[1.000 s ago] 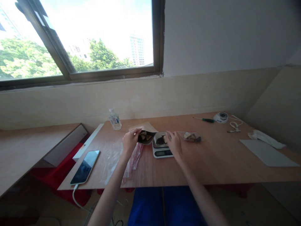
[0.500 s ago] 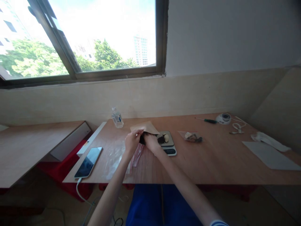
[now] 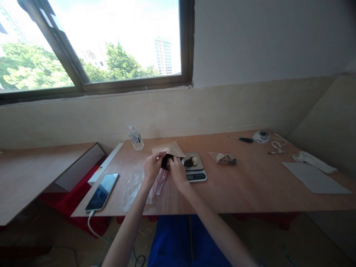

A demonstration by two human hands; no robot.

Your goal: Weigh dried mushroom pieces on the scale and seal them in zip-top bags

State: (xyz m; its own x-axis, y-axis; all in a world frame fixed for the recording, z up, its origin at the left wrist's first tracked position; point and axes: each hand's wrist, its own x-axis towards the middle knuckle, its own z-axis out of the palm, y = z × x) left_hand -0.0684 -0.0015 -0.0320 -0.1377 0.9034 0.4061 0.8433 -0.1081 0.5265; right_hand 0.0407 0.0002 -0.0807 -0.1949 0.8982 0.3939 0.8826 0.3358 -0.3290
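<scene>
Wooden bench (image 3: pixel 236 193) by a bright window (image 3: pixel 125 55), and your left hand (image 3: pixel 152 165) has its fingers pinched on the rim of the open paper bag (image 3: pixel 171 149), just left of the scale (image 3: pixel 200 176). Your right hand (image 3: pixel 178 171) is at the bag's mouth, fingers partly hidden, can't tell if they're gripping anything.

Wooden table (image 3: pixel 236 193) | white scale (image 3: pixel 199 167) — clear bags (image 3: pixel 132 193) | phone (image 3: pixel 102 192) (cabled) — bottle (image 3: pixel 136 139), screwdriver (image 3: pixel 246 139), dome camera (image 3: pixel 261 137)

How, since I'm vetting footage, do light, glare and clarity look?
Head view: sky through the window nearly white, table dim; head view: pale reflection on the phone; head view: opening of the paper bag too dark to show contents clearly; head view: readout on the scale too small to read.
</scene>
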